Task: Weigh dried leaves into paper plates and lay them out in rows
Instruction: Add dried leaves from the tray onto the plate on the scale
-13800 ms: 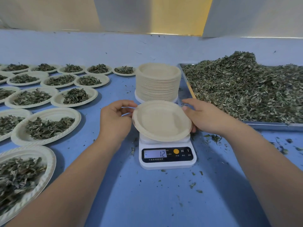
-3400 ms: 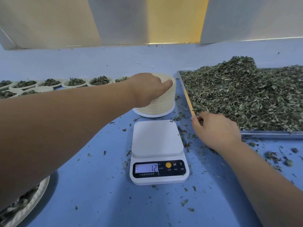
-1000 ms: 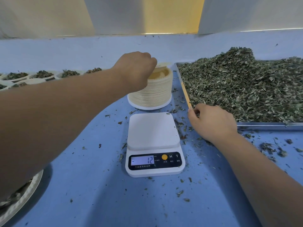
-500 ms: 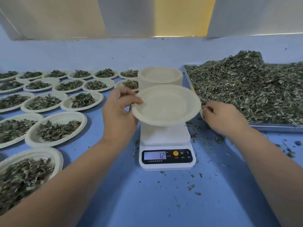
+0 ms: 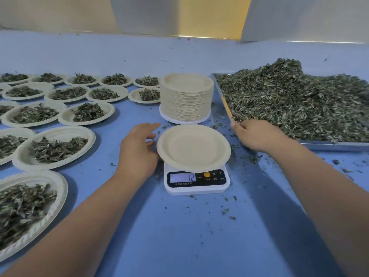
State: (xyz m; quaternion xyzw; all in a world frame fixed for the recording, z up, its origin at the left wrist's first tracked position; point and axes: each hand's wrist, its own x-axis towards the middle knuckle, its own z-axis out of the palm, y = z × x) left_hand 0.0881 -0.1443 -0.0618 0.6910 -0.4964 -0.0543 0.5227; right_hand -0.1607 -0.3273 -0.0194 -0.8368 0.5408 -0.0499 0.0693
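Empty round beige paper plate (image 5: 193, 147) sits on white digital scale (image 5: 196, 181), mid-table. L hand (image 5: 137, 148) just beside it at 9 o'clock, fingers loose & apart, holding nothing. R hand (image 5: 257, 136) at 3 o'clock, by silver metal tray (image 5: 329, 144) of dried green leaves (image 5: 289, 100); fingers curled under, can't tell if gripping anything.

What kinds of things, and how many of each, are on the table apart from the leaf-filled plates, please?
scale: 1
single empty plate: 1
stack of empty plates: 1
tray of dried leaves: 1
Total: 4
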